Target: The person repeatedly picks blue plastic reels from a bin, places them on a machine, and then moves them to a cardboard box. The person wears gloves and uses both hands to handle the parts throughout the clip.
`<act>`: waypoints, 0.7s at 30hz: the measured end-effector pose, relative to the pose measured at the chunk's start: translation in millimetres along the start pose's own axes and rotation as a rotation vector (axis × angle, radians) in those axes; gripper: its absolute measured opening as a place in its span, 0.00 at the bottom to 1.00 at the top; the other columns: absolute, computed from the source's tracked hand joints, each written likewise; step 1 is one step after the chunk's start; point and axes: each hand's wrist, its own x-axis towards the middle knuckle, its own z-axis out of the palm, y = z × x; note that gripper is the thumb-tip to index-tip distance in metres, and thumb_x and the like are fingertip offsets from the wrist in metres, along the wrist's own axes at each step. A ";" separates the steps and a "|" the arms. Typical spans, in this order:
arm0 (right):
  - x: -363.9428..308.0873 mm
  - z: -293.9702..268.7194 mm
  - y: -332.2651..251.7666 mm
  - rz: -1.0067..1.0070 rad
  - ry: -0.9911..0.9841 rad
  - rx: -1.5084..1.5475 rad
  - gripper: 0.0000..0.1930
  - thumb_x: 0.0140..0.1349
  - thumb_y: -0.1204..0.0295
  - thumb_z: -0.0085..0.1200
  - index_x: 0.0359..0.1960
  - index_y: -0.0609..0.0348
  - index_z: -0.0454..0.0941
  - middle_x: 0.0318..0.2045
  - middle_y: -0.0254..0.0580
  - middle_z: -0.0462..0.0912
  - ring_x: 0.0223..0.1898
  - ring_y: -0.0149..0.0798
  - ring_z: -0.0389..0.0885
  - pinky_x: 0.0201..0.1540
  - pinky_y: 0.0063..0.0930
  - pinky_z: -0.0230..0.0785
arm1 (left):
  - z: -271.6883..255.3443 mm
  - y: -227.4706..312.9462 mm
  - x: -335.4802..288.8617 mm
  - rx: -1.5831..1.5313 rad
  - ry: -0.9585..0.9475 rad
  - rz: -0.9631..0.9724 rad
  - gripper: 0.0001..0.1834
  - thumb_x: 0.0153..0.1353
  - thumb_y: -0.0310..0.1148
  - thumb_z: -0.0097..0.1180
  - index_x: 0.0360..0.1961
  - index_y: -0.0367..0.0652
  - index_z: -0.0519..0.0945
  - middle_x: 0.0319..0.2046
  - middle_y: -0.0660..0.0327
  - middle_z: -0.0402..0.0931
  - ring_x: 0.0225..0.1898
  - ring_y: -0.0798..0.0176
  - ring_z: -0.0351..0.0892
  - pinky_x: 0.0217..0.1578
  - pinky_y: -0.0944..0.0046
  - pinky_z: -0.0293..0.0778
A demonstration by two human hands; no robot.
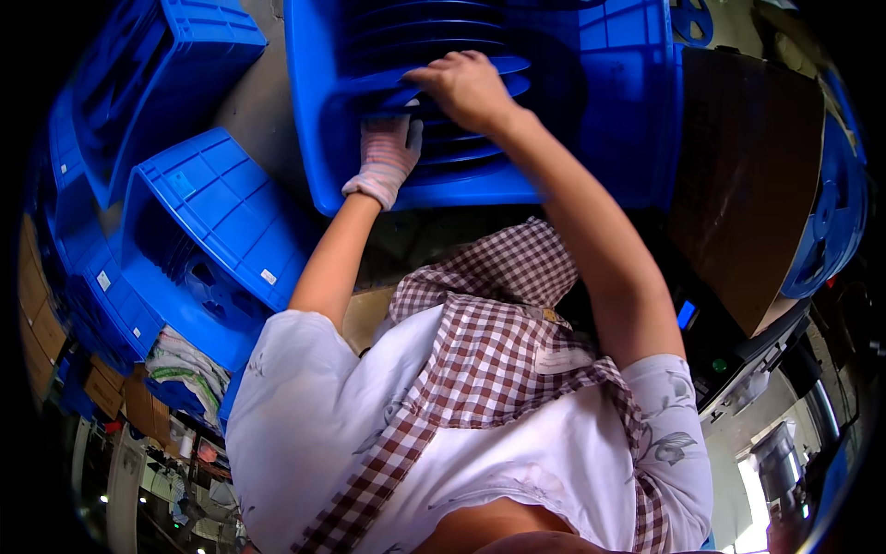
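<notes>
A large blue plastic bin (318, 152) in front of me holds a row of blue disc-like reels (466, 152) standing on edge. My right hand (466, 90), bare, curls over the top edge of one blue reel (509, 65) in the middle of the row. Lower and to the left, my left hand (388, 159) wears a white and pink striped glove and reaches in among the reels. Its thumb shows, pointing up, while the other fingertips are hidden. A small whitish spot shows between the two hands; I cannot make out what it is.
At left stand more blue bins, one tilted bin (221, 203) with blue reels inside and another bin (208, 28) beyond it. Folded cloths (185, 365) lie below them. To the right are a brown cardboard box (748, 175) and a large blue reel (831, 217) beside it.
</notes>
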 end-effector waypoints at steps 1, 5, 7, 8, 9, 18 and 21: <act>-3.9 8.8 -8.1 0.008 0.023 0.021 0.19 0.62 0.72 0.51 0.54 0.36 0.80 0.47 0.35 0.85 0.54 0.44 0.78 0.63 0.55 0.60 | -4.1 5.6 -6.3 -0.041 -0.024 0.010 0.20 0.62 0.40 0.53 0.53 0.46 0.75 0.52 0.47 0.75 0.55 0.45 0.73 0.60 0.44 0.63; -20.2 0.5 -16.9 -0.014 0.243 0.159 0.18 0.66 0.71 0.52 0.58 0.41 0.76 0.56 0.43 0.77 0.59 0.48 0.74 0.63 0.45 0.65 | -30.2 48.5 -7.5 -0.213 -0.026 0.193 0.17 0.59 0.37 0.56 0.50 0.47 0.77 0.47 0.50 0.77 0.52 0.46 0.74 0.58 0.45 0.66; -49.8 -29.7 -13.8 0.163 0.165 0.400 0.20 0.66 0.74 0.52 0.59 0.44 0.76 0.59 0.45 0.74 0.58 0.50 0.75 0.57 0.39 0.73 | -37.3 63.8 2.2 -0.310 -0.012 0.239 0.14 0.59 0.34 0.57 0.47 0.46 0.79 0.46 0.53 0.78 0.51 0.47 0.75 0.56 0.47 0.68; -70.3 -44.7 -9.1 0.237 0.159 0.474 0.21 0.64 0.78 0.53 0.59 0.45 0.75 0.58 0.45 0.74 0.56 0.49 0.77 0.53 0.37 0.76 | -39.2 70.5 8.7 -0.372 -0.033 0.268 0.13 0.59 0.32 0.57 0.46 0.45 0.79 0.47 0.52 0.78 0.51 0.46 0.75 0.56 0.47 0.69; -93.7 -54.7 -1.8 0.284 0.212 0.436 0.20 0.63 0.76 0.55 0.57 0.44 0.77 0.55 0.45 0.76 0.52 0.49 0.80 0.50 0.35 0.77 | -39.7 78.1 14.6 -0.431 -0.049 0.287 0.12 0.59 0.31 0.56 0.45 0.44 0.79 0.47 0.52 0.78 0.51 0.45 0.76 0.55 0.47 0.71; -281.4 -74.3 -62.3 0.809 0.241 0.310 0.12 0.59 0.75 0.57 0.45 0.55 0.82 0.48 0.45 0.79 0.54 0.49 0.74 0.59 0.40 0.66 | 12.1 156.1 80.7 -0.366 -0.663 0.278 0.19 0.63 0.36 0.53 0.53 0.41 0.77 0.50 0.47 0.78 0.53 0.45 0.76 0.57 0.52 0.71; -265.6 -38.6 -110.0 0.787 0.322 0.141 0.10 0.56 0.72 0.58 0.40 0.50 0.83 0.49 0.38 0.78 0.56 0.49 0.71 0.62 0.47 0.60 | 63.9 156.0 66.9 -0.355 -0.853 0.099 0.26 0.63 0.40 0.54 0.59 0.39 0.73 0.54 0.42 0.75 0.57 0.43 0.75 0.59 0.52 0.70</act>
